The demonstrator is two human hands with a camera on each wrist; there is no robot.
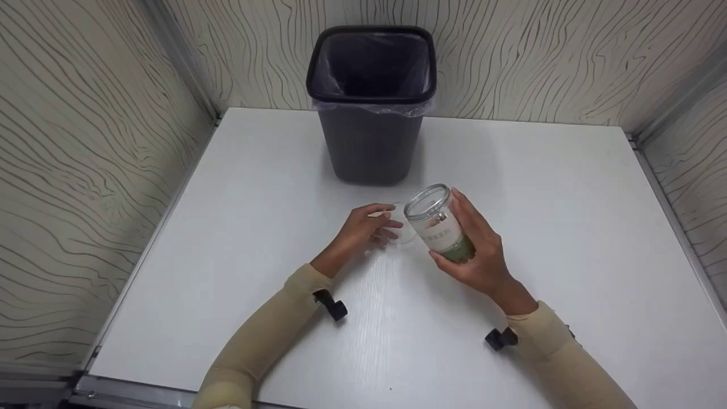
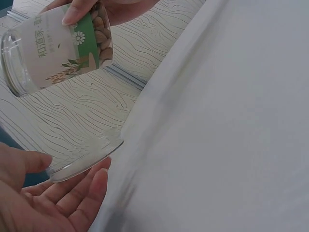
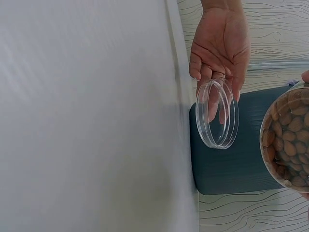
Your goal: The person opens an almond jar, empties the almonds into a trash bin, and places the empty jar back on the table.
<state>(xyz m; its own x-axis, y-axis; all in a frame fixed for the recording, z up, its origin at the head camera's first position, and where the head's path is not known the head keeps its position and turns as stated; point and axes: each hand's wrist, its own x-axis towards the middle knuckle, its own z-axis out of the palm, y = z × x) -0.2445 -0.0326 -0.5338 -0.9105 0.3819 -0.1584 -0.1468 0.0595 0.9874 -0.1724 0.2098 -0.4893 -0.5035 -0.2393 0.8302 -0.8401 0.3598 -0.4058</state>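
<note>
A clear jar [image 1: 440,232] with a white and green label is in my right hand [image 1: 483,255], thumb on one side and fingers on the other. It tilts, its clear rim towards the upper left. Through its base in the right wrist view, almonds [image 3: 292,137] show brown. My left hand [image 1: 363,230] holds a round clear lid [image 2: 89,162] by its edge, the thumb above and the fingers below. In the left wrist view the lid is below the jar's mouth, apart from it. The lid [image 1: 404,230] looks faint against the white table in the head view.
A dark bin [image 1: 369,147] lined with a clear bag stands at the table's back edge, beyond both hands. The white table [image 1: 568,227] has walls with wavy lines [image 1: 539,62] at its back and sides.
</note>
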